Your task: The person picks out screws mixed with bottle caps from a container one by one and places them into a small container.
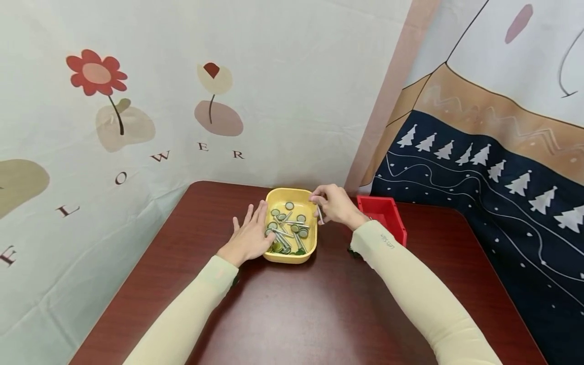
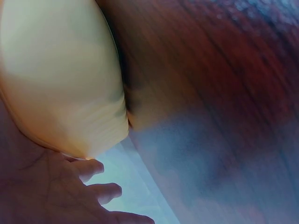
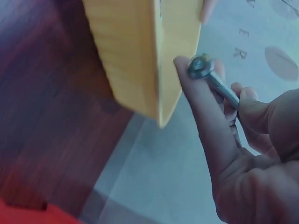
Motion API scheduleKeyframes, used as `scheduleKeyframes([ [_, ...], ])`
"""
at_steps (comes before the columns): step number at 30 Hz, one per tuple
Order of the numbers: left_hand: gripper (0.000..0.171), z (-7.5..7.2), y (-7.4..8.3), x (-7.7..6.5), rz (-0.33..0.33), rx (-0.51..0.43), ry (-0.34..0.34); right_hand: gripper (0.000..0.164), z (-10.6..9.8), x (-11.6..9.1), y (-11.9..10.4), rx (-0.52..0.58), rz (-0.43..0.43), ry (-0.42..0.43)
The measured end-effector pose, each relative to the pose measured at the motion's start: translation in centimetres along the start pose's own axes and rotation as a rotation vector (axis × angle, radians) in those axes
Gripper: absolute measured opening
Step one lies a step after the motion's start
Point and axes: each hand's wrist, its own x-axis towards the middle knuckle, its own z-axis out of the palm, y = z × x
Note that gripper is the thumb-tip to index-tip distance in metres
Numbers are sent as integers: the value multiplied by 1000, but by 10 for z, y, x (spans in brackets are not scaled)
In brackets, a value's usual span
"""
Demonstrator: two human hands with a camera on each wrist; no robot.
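Pinched between thumb and fingers, one silvery metal bolt with a round flanged head [image 3: 219,86] is held by the shank in the right hand [image 1: 336,204], its head end by the tip of a straighter finger. From where I stand, the bolt sits just beside the right rim of a yellow, round-cornered plastic tray [image 1: 291,259], near the table's far edge. More round-headed metal bolts [image 1: 283,233] lie jumbled inside that tray, thickest towards its near end. Along its left rim rests the left hand [image 1: 248,238], fingers spread and gripping nothing, seemingly there to steady it. I'd judge the step in hand to be the handling of a single bolt at the tray; the next move calls for a firm pinch on that slim shank and enough height to clear the rim. Right of the tray, a red plastic bin [image 1: 401,230] stands apart from it, partly behind the right forearm. All of this is on a dark reddish-brown wooden table [image 1: 292,309], backed by a pale flower-printed cloth [image 1: 292,101].
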Motion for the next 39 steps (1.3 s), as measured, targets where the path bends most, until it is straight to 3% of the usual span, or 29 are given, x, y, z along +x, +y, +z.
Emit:
scheduleKeyframes([
  [10,97,3,1,0,5,-1,-6,27,-58,-18,19,82,132,47],
  [20,97,1,1,-1,5,-3,-7,38,-109,-32,35,6,274,5],
  [29,97,-2,-1,-2,4,7,-14,44,-121,-32,55,-17,408,-17],
  [39,97,-2,1,-1,1,22,-8,44,-113,-29,72,-114,399,-78],
])
